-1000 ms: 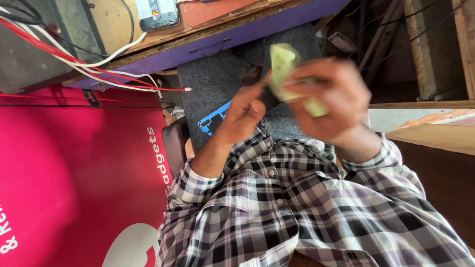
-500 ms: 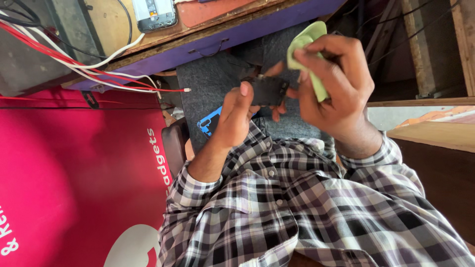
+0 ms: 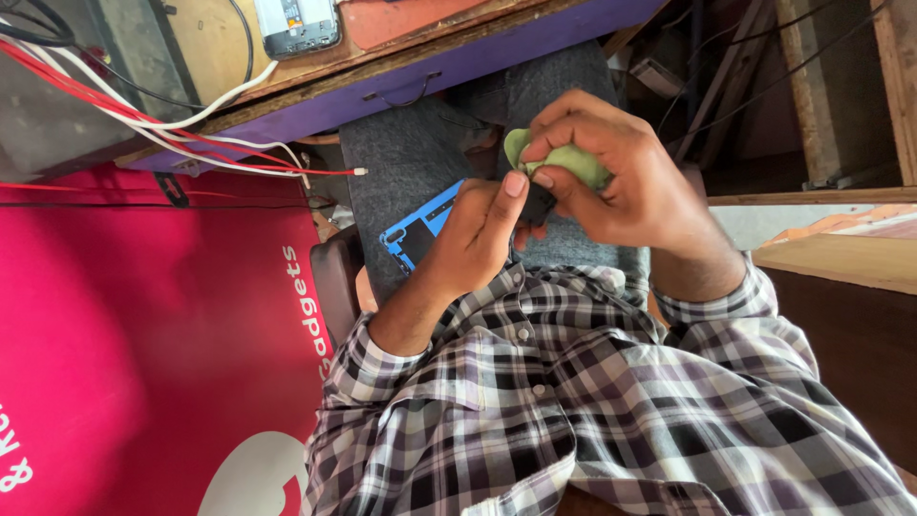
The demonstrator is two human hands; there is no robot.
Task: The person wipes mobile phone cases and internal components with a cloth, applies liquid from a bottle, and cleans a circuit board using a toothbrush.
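We hold a small dark part (image 3: 541, 203) between both hands, above our lap, just below the purple front edge of the wooden worktop (image 3: 420, 72). Our left hand (image 3: 482, 239) pinches the dark part from the left, thumb up against it, fingers closed narrow. Our right hand (image 3: 621, 182) is curled tight around a pale green cloth (image 3: 564, 158), pressing the cloth onto the top of the dark part; cloth and part touching. How much of the part sits under the cloth, can't tell.

A blue phone frame (image 3: 420, 234) lies on the grey trousers (image 3: 411, 162), just left of our left hand, partly hidden by the wrist. Plaid shirt sleeves (image 3: 535, 382) fill the lower middle.

On the worktop near its far edge lies a phone body (image 3: 296, 24), back open. Red and white wires (image 3: 162, 134) run off the worktop's front edge, one white plug end hanging near the trousers. A pink banner (image 3: 124, 334) covers the lower left.
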